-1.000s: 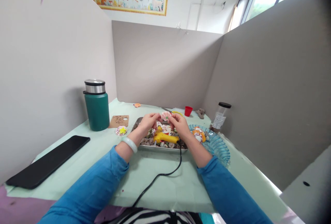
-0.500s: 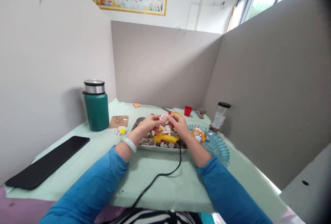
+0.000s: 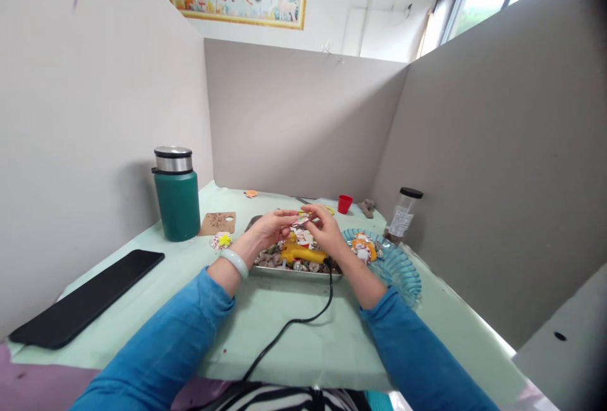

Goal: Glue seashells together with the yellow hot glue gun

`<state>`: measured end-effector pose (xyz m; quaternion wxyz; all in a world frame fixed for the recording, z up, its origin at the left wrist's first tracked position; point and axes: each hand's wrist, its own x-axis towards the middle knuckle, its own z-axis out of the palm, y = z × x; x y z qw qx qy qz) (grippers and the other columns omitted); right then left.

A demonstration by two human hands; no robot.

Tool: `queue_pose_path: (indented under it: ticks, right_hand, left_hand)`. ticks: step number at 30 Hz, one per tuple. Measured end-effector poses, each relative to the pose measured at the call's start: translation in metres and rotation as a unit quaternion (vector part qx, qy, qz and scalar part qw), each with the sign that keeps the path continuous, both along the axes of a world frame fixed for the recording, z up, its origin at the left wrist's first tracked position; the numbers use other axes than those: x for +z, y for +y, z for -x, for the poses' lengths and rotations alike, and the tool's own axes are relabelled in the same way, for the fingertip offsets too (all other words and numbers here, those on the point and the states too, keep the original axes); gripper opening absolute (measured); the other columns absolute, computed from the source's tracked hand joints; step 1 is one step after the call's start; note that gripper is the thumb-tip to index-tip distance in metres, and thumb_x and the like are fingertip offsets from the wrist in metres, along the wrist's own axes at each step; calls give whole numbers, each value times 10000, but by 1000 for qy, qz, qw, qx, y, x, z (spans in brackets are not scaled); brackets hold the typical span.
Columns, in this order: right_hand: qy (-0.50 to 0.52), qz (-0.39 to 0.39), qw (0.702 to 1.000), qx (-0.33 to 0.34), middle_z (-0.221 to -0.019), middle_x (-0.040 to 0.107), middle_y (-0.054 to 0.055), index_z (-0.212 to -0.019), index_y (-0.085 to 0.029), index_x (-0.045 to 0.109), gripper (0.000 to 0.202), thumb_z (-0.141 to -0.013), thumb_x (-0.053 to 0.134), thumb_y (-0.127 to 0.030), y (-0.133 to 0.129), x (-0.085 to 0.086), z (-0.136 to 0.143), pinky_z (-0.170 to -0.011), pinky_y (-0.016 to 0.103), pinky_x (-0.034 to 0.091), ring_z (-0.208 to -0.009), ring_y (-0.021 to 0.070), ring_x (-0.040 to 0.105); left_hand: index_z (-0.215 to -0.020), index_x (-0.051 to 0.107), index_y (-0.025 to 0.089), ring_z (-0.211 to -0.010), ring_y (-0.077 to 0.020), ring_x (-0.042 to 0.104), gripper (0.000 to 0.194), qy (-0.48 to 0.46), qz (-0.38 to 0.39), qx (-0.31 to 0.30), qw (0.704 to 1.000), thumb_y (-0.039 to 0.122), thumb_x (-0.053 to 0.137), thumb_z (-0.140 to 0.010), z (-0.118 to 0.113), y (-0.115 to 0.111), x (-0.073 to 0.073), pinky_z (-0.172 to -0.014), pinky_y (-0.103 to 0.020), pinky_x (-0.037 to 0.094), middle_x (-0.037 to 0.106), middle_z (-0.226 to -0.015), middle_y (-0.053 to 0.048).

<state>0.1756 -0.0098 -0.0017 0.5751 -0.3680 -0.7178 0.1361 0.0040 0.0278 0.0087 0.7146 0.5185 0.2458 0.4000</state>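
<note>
Glue gun (image 3: 306, 252) in tray (image 3: 294, 273), left of plate (image 3: 402, 274)

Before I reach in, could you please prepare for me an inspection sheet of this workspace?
Surface: pale green cover, wrinkled, small specks.
Work items: small decorated piece held above a metal tray of mixed small pieces; yellow glue gun lies on them.
Clutter: green bottle, black slab, red cup, blue plate with decorated pieces.
Hands: left hand pinches the piece; right hand has fingers at it, grip unclear.
Cables: black cable runs from the glue gun toward the near edge.
Surroundings: grey partitions on three sides; window upper right.
</note>
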Motion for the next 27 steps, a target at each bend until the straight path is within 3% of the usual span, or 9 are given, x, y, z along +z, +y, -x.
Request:
queue_pose_path:
  ticks: [4,9,15,20,27]
  right_hand:
    - [-30,-33,999,-25,-884,621,55,-842,-209,683,139,-810,562,-268,0,-1,0,-661,283,463,-788,173,569]
    - [36,55,997,-38,-685,605,13,-822,-197,657,210,-805,579,-392,6,-5,-1,-544,263,434,-583,147,530]
    - [69,91,993,-11,-632,561,-20,-840,-199,591,247,-774,613,-436,8,-9,1,-489,240,417,-516,120,494]
    - [63,88,994,-26,-674,577,-10,-857,-203,580,268,-797,583,-464,7,-9,1,-498,236,423,-548,124,513]
    - [20,62,994,-83,-581,536,-20,-693,-202,538,250,-824,536,-414,8,-9,-3,-515,238,389,-531,124,479]
  left_hand:
    - [-910,646,122,-421,-43,440,277,54,-29,-19,998,328,707,-737,-1,-4,1,-447,-202,398,624,-699,-34]
    - [-852,612,143,-451,-80,520,428,141,-117,115,976,563,570,-781,-8,-5,-3,-443,-222,418,632,-752,-47]
    - [-857,660,148,-542,-101,546,363,133,-228,108,959,474,688,-699,-9,-4,-5,-482,-207,427,602,-678,-15]
    - [-753,622,136,-455,-106,516,339,132,-202,146,959,467,681,-711,-7,1,-9,-465,-215,400,548,-500,5]
    - [-834,615,132,-476,-107,566,344,101,-168,124,973,428,716,-689,-9,-4,-5,-486,-215,437,603,-565,-2]
